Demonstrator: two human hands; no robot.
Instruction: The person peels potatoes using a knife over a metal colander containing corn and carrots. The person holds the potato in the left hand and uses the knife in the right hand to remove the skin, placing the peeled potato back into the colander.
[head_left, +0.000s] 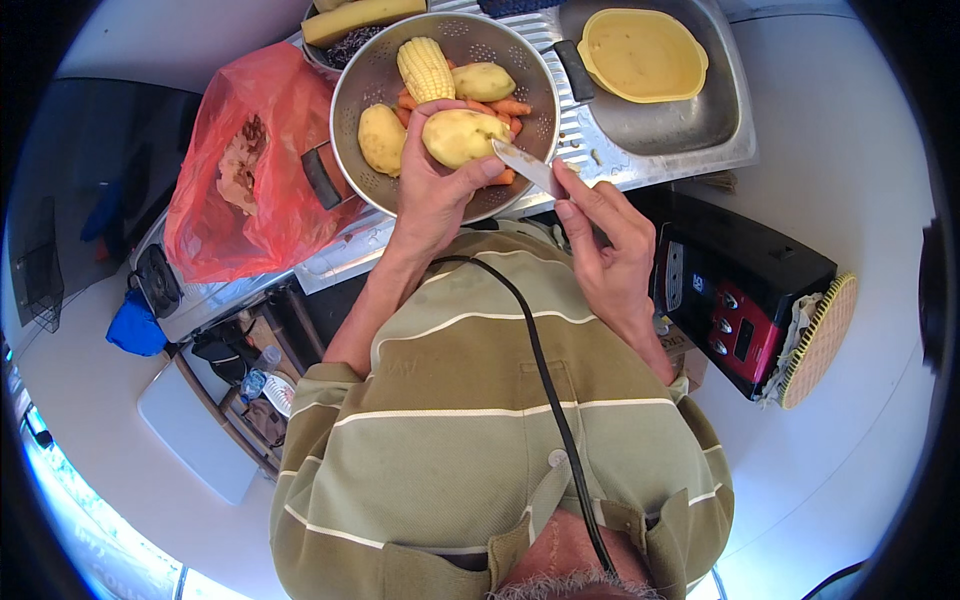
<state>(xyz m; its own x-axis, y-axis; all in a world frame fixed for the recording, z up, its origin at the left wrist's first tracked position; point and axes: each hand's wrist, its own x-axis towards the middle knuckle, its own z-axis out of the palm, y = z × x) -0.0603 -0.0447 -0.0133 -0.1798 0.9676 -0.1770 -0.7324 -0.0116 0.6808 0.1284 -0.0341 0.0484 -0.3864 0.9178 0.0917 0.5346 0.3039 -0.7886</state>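
Note:
My left hand (435, 187) grips a peeled potato (459, 139) above a metal colander (517, 56). In my right hand (611, 240) is a knife (529, 166), its blade tip touching the potato's right end beside a dark notch. Below, the colander holds an ear of corn (424, 71), a peeled potato on the right (484, 82), another potato on the left (381, 140) and several orange carrots (512, 107). My left hand and the held potato cover part of these carrots. The knife's handle is mostly hidden in my fingers.
A red plastic bag (292, 105) with scraps inside lies left of the colander. Behind stands another pot (315, 56) with food. A yellow plastic basin (643, 56) sits in the steel sink (667, 135) at right. Below the counter's right end is a black and red appliance (739, 292).

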